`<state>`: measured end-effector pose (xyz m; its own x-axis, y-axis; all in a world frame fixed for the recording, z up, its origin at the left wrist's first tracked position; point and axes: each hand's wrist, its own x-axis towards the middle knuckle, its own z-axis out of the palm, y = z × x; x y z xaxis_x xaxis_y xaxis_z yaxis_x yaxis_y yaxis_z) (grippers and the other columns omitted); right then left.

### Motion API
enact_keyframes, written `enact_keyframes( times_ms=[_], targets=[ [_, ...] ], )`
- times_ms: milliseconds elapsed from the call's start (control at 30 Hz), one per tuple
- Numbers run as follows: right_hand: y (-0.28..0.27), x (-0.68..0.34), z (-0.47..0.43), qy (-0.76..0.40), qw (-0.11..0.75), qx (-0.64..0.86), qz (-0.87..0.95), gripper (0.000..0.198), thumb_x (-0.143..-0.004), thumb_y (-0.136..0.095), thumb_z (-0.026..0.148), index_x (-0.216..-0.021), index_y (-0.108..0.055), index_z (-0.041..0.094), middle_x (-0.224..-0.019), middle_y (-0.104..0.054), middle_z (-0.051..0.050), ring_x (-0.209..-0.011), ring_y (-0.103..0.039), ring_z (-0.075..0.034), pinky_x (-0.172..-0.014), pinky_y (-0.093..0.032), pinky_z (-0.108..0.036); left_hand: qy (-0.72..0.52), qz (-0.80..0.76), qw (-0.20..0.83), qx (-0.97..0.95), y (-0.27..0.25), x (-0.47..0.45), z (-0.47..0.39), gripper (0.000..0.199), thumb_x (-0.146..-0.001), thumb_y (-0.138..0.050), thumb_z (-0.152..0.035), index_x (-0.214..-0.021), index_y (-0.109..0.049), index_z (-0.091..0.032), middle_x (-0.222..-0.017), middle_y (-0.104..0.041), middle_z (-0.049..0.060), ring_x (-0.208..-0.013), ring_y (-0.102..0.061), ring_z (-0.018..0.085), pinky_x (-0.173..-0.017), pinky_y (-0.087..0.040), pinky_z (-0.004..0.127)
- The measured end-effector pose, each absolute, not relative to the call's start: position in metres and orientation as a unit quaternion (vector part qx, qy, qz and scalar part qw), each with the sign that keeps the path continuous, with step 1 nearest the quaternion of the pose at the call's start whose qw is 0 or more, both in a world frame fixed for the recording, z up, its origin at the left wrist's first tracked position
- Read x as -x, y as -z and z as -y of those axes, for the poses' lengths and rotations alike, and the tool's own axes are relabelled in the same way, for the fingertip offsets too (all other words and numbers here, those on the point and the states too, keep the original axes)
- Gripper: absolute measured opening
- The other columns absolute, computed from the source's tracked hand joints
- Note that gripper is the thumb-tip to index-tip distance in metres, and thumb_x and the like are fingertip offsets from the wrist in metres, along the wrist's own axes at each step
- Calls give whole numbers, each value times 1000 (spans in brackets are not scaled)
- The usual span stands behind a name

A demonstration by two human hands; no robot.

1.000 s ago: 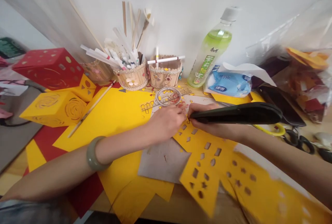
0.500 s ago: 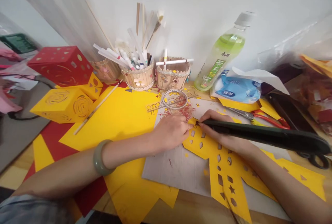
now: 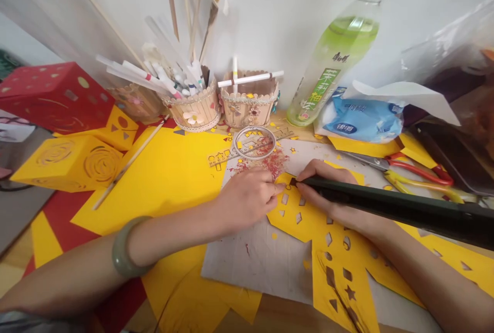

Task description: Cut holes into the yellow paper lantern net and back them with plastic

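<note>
My left hand (image 3: 247, 199), fingers curled, presses its index fingertip onto the top end of a yellow card (image 3: 295, 220) punched with diamonds, stars and other shapes. In my right hand (image 3: 328, 183) is a long black craft knife (image 3: 370, 202), pinched close to its tip. That tip meets the card just right of my left fingertip, beside a drawn outline. The card lies on a grey board (image 3: 247, 256), and my right forearm covers part of it. A ruler (image 3: 227, 155) with cut-out shapes lies beyond my left hand, under a ring-shaped tape roll (image 3: 254, 142).
Red-handled scissors (image 3: 419, 168) and a tissue pack (image 3: 366, 117) lie at right, near a green drink bottle (image 3: 335, 60). Two decorated pots (image 3: 195, 109) with pens stand at the back. Yellow box (image 3: 69, 163), red box (image 3: 57, 96) and a thin stick (image 3: 131, 163) are left.
The view has moved closer and tilted down slightly, so the things around look larger. Both hands stay at the same place on the card, the knife held as before.
</note>
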<state>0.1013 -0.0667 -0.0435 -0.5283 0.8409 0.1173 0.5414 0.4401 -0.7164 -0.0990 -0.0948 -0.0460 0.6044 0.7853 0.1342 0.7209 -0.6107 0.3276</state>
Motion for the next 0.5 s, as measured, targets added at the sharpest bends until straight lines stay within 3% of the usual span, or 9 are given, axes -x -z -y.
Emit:
enact_keyframes(
  times_ms=[500],
  targets=[
    [41,-100,68,-321,239,428,810,6,-78,-53,20,-73,-49,22,-55,-48,4,-47,-41,-9,-43,-31,-22,-151,-428,131,-881,50,101,95,27,-88,-44,-19,-100,-68,-17,-71,-59,3,-70,-55,16,-65,-46,28]
  ],
)
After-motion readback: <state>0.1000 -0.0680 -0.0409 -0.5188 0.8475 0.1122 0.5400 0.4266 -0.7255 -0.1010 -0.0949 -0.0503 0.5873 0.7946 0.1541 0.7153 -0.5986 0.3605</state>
